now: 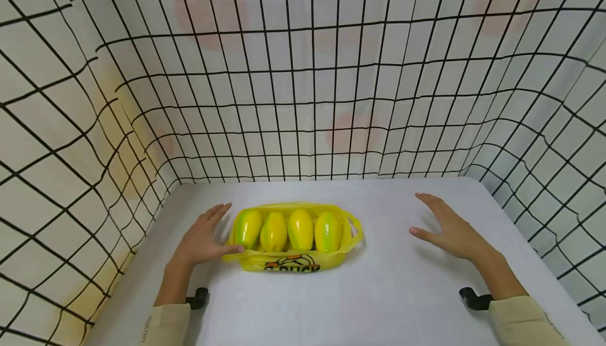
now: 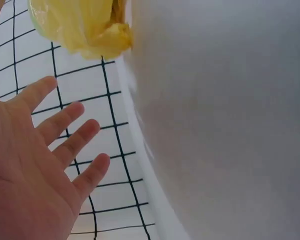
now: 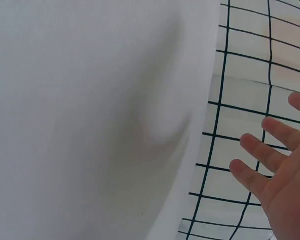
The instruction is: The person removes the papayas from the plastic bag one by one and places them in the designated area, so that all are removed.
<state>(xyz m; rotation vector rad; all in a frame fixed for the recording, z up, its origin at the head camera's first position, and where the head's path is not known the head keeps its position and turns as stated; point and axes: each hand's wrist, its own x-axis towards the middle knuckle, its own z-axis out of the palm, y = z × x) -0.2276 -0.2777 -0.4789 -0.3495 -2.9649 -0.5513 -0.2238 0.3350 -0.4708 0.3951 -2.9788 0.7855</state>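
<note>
A yellow plastic bag with dark printing lies on the white table, its mouth spread open. Several glossy yellow-green mangoes sit in it side by side in a row. My left hand is at the bag's left end, fingers spread, the thumb overlapping the bag's edge in the head view. In the left wrist view that palm holds nothing, and a crumpled end of the bag shows beyond it. Well to the right of the bag, my right hand hovers over the table with straight fingers and nothing in it.
A white cloth covers the table. Black wire mesh stands along the back and both sides, with pale sheeting behind it. A loop handle of the bag sticks out at its right end.
</note>
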